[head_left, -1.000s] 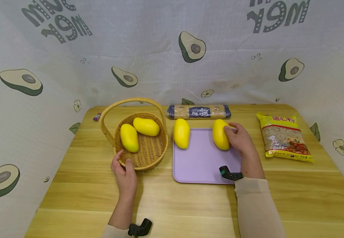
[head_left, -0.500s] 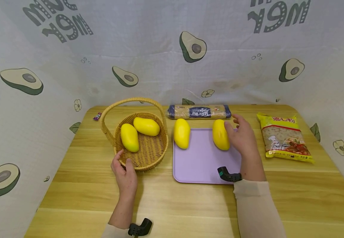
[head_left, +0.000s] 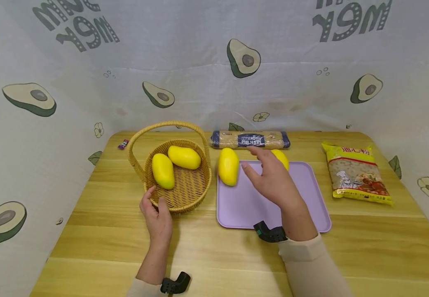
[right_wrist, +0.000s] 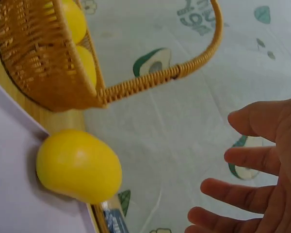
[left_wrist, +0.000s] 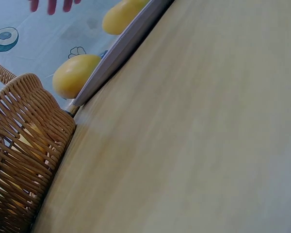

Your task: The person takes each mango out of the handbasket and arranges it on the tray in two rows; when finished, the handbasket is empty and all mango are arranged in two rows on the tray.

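A yellow mango (head_left: 228,166) lies at the left side of the lilac tray (head_left: 233,214); a second mango (head_left: 282,159) is partly hidden behind my right hand (head_left: 271,179). That hand hovers over the tray with spread fingers, holding nothing; in the right wrist view its fingers (right_wrist: 237,194) are apart from the near mango (right_wrist: 80,166). Two more mangoes, one upright (head_left: 163,171) and one crosswise (head_left: 184,157), lie in the wicker basket (head_left: 184,202). My left hand (head_left: 158,220) touches the basket's near-left rim with thumb and fingers parted.
Behind the tray lies a long pack of pasta (head_left: 250,140). A yellow food bag (head_left: 357,173) is on the right of the wooden table (head_left: 214,260). A small purple wrapped item (head_left: 123,144) sits at the far left. The basket's tall handle (head_left: 169,123) arches upward.
My right hand has let go of the right mango and moved left above the tray, towards the left mango. My left hand stays at the basket.
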A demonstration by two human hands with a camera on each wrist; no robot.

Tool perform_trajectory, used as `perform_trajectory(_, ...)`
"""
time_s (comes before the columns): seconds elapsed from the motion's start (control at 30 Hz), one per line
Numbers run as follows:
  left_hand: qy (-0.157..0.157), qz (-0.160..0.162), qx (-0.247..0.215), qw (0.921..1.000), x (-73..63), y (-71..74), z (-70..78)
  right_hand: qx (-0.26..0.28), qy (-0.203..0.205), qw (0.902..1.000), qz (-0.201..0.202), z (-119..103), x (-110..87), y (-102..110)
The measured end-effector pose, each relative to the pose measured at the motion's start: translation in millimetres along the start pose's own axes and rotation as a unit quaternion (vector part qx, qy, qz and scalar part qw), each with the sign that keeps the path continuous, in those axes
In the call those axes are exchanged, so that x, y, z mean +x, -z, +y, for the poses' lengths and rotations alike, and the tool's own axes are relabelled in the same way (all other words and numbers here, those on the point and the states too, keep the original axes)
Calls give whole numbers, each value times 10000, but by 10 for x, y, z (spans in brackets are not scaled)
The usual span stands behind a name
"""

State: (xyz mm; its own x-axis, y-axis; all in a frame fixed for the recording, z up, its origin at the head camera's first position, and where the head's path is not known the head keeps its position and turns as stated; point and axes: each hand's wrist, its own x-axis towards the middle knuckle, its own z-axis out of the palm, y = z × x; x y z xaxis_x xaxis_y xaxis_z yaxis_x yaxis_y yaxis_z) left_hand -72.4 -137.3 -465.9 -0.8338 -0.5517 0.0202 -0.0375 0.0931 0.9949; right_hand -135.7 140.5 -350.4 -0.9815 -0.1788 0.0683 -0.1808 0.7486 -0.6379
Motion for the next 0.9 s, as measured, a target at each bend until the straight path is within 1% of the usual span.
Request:
perform_trajectory(0.07,-8,3,14,10000,1,2,-4,-128,307,9991,-269,-113,-33,-100)
perform_trajectory(0.13,-25,13,25,10000,5,4,-9,-225,639,9961,-557,-235,-72,-219)
perform_trajectory(0.23,-42,32,32,10000,15,5,-21,-249,1145,9888,-928,-419,-126,-431)
perform_trajectory(0.3,-56,32,31,10000,24,6,-28,-190,1391,9834,-1149,-530,-151,-575)
perform_trajectory(0.4,-53,32,49,10000,34,6,-34,-75,1653,9781,-1261,-664,-165,-772)
perform_trajectory(0.47,-47,31,42,10000,36,3,-27,16,1767,9769,-1200,-726,-160,-878)
perform_trajectory(0.57,-52,73,68,9999,38,-2,-20,308,1835,9775,-994,-797,-125,-1008)
perform_trajectory(0.7,-154,134,151,9997,38,-9,-19,804,1680,9793,-787,-902,-22,-1153)
perform_trajectory(0.8,-221,146,160,9995,36,-8,-17,1079,1538,9793,-751,-999,97,-1249)
perform_trajectory(0.9,-221,142,135,9996,37,-5,-18,1230,1418,9792,-773,-1088,243,-1329)
